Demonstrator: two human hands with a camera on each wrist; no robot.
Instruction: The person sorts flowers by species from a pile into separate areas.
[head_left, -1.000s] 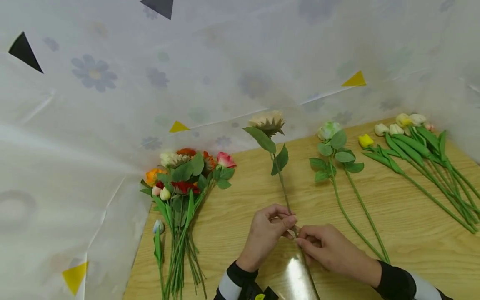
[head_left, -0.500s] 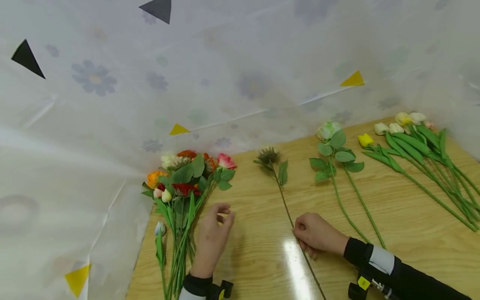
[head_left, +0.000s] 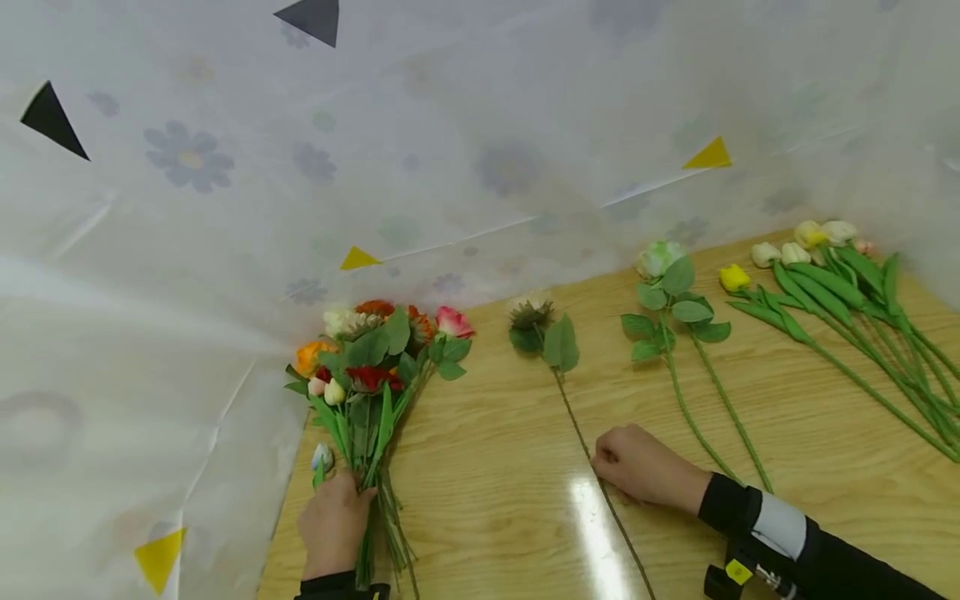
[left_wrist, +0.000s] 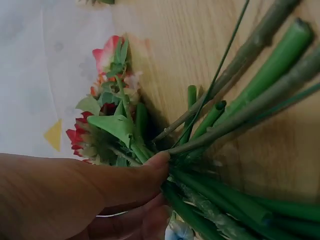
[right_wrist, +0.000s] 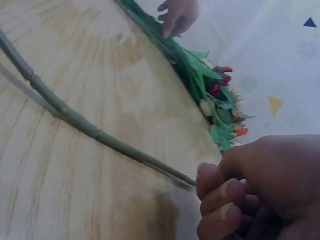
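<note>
bouquet stems [head_left: 375,533] cut off below, sunflower stem [head_left: 600,500] partly hidden

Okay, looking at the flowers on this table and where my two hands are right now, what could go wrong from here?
The left hand grips only part of the bouquet; its stems fan apart in the left wrist view, so lifting may drop some. The blue bud lies beside the bundle and could be left behind. The right hand pinches the single stem far from its flower head, so it might swing or droop when raised.

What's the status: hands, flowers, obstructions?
Left hand grips bouquet stems. Right hand pinches single flower stem on table. Nothing between them.
</note>
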